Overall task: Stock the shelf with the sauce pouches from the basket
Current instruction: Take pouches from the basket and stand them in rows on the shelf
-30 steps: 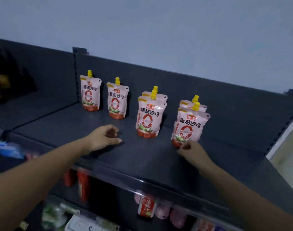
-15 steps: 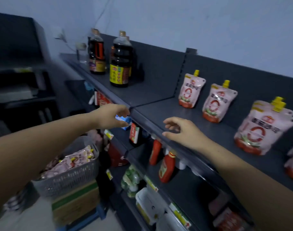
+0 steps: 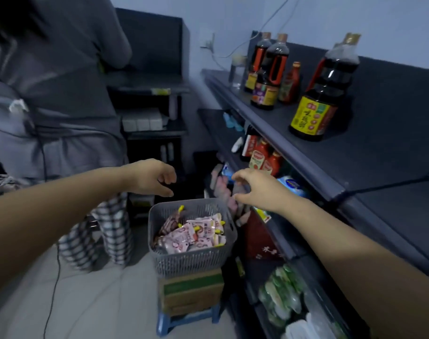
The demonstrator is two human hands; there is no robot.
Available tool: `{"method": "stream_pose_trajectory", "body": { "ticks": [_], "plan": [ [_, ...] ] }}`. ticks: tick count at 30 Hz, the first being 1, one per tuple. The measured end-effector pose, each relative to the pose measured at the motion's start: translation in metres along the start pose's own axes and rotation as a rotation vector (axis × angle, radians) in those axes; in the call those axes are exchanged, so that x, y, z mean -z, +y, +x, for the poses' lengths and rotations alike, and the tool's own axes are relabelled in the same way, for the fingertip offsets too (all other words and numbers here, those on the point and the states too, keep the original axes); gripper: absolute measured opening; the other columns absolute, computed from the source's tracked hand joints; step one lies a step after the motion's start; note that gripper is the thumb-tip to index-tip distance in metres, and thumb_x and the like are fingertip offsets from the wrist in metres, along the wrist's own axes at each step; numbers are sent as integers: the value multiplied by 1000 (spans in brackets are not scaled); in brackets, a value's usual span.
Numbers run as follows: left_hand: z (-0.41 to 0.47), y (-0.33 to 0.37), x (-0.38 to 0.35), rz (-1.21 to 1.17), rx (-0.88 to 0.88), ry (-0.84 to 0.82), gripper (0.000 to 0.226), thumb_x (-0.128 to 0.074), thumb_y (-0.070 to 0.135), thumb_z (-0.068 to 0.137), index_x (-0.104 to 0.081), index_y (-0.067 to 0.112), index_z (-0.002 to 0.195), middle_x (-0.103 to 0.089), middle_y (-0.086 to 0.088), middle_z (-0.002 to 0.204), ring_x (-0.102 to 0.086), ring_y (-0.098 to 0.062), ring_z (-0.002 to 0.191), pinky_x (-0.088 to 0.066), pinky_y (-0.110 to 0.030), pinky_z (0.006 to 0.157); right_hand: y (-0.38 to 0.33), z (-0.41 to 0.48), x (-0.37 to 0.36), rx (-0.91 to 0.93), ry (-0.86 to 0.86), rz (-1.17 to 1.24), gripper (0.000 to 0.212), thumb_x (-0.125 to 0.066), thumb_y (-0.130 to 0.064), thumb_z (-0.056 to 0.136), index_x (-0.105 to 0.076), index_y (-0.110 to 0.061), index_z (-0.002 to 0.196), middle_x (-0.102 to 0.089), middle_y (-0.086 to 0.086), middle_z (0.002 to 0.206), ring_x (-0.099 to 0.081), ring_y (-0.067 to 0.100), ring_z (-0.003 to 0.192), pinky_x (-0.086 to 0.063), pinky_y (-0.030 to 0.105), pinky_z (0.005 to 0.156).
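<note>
At the far left a second person (image 3: 57, 94) in grey clothes and checked trousers is standing with their back turned, filling the aisle beside a dark rack (image 3: 150, 99). A thin cable (image 3: 52, 277) is trailing down to the pale tiled floor (image 3: 91, 304).

Two bare hands are reaching forward over one grey mesh basket (image 3: 191, 260). The left hand (image 3: 151, 177) is hovering above the basket's left rim, fingers loosely curled and apart, gripping nothing. The basket is sitting on one cardboard box (image 3: 191, 292), which is resting on one blue stool (image 3: 184, 321). Inside the basket the sauce pouches (image 3: 194, 234) are lying in a heap, pink with yellow caps; they are overlapping too much for a sure count, but at least five caps are showing.

The right hand (image 3: 257, 189) is hanging above the basket's right rim, fingers bent and spread, also empty.

To the right the dark shelf (image 3: 355, 152) is running away into the corner. Four dark sauce bottles (image 3: 317, 94) and one smaller red bottle (image 3: 290, 84) are standing on its top level, with a glass jar (image 3: 236, 69) behind them. Lower levels are holding red bottles (image 3: 264, 157) and green packets (image 3: 282, 289), blurred. A wire is hanging down the pale blue wall (image 3: 233, 18) to a socket.
</note>
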State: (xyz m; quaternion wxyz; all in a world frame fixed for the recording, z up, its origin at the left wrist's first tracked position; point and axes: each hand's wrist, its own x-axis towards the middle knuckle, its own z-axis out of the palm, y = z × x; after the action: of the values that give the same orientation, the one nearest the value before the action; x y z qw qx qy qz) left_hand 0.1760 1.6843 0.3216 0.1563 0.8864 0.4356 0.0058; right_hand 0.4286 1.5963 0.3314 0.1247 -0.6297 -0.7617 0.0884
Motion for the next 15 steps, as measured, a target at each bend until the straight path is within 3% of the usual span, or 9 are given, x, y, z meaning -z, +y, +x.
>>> {"method": "stream_pose_trajectory", "body": {
  "ticks": [6, 12, 15],
  "plan": [
    [22, -80, -34, 65, 70, -92, 42, -69, 34, 78, -60, 18, 115, -66, 2, 114, -61, -16, 102, -45, -22, 82, 13, 71, -56, -22, -172, -60, 46, -66, -25, 79, -56, -9, 122, -59, 17, 121, -52, 32, 117, -46, 35, 87],
    [57, -130, -74, 41, 146, -130, 41, -68, 34, 79, -59, 18, 116, -65, 1, 112, -61, -17, 101, -46, -24, 83, 45, 142, -103, -32, -290, -45, 33, -67, -27, 80, -58, -18, 110, -59, 6, 106, -56, 27, 108, -42, 29, 84],
    [81, -155, -100, 38, 216, -193, 41, -65, 31, 80, -57, 20, 118, -63, 2, 117, -59, -16, 105, -44, -25, 85, 65, 179, -128, -40, -359, -39, 43, -66, -27, 80, -58, -13, 119, -59, 3, 110, -55, 22, 109, -44, 28, 89]
  ]
}}
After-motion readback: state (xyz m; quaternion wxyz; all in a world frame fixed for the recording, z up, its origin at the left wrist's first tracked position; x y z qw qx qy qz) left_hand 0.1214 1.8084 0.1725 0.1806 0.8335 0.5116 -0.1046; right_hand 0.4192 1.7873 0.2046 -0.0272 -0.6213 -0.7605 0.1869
